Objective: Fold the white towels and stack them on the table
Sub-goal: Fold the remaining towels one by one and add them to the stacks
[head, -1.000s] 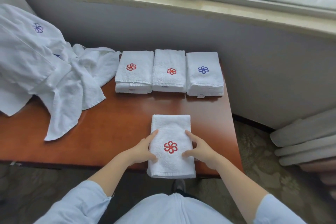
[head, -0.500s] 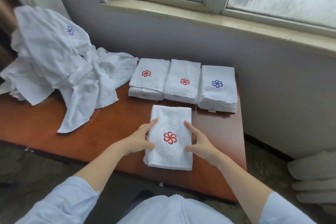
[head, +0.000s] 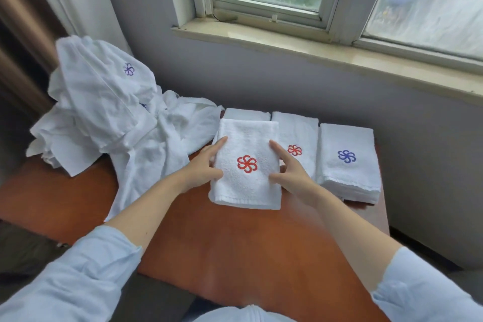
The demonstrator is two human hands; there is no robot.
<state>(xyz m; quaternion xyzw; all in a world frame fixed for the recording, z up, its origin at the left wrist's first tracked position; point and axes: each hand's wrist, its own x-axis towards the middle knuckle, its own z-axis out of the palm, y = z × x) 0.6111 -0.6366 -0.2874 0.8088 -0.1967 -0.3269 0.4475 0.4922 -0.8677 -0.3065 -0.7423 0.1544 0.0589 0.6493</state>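
A folded white towel with a red flower emblem (head: pixel 245 172) is held between my two hands above the left stack (head: pixel 247 114) at the back of the brown table (head: pixel 235 243). My left hand (head: pixel 203 167) grips its left edge and my right hand (head: pixel 290 172) grips its right edge, thumbs on top. The towel covers most of the left stack. Beside it sit a middle stack with a red emblem (head: pixel 298 144) and a right stack with a blue emblem (head: pixel 347 162).
A heap of unfolded white towels (head: pixel 109 117) lies on the table's left side and spills toward the front. A grey wall and window sill (head: pixel 313 47) stand behind the stacks. Curtains (head: pixel 52 8) hang at the left. The table's right edge is near the blue-emblem stack.
Both hands have lifted the folded towel from the table's front and carried it back and left, over the left stack. The view has tilted upward.
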